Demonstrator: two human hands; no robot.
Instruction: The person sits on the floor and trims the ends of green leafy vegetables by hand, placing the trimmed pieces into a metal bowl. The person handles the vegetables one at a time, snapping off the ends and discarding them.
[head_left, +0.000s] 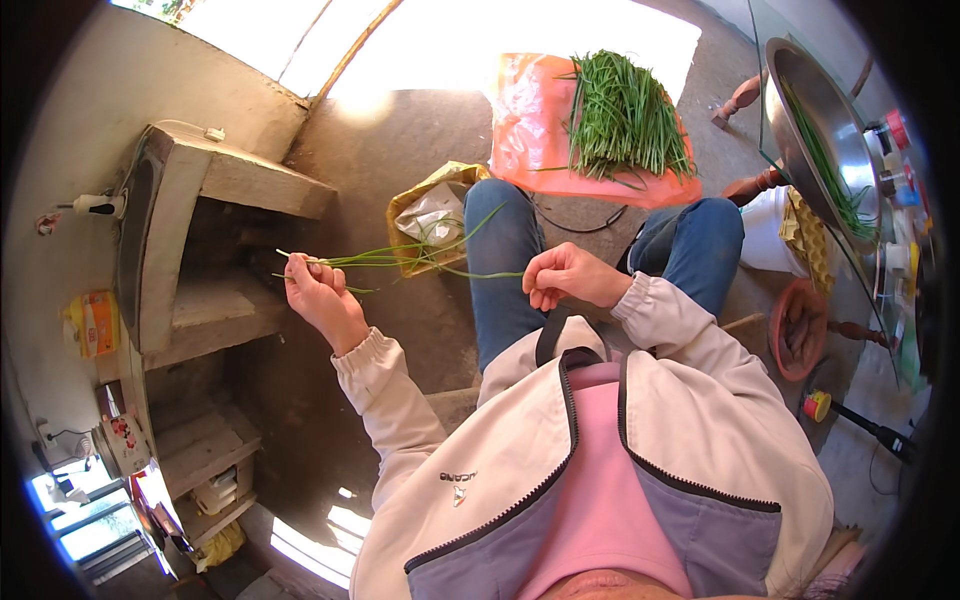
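Between my two hands, over the left knee, stretch a few thin green stalks, likely Chinese chives (375, 260). My left hand (322, 300) pinches their pale ends between thumb and fingers. My right hand (562, 276), fingers curled, holds the tip of one long leaf. Beneath the stalks stands an open yellow bag (405, 214) with white plastic and some green bits inside. A large heap of chives (626, 116) lies on a red plastic bag (529, 120) on the floor beyond my knees. More green leaves rest in a steel basin (817, 135) at the right.
The basin sits on a glass-topped table (765, 161) with turned wooden legs. Near it are a white bucket (769, 232), an egg tray (806, 240) and a reddish round basin (799, 330). Concrete shelving (169, 247) runs along the left wall.
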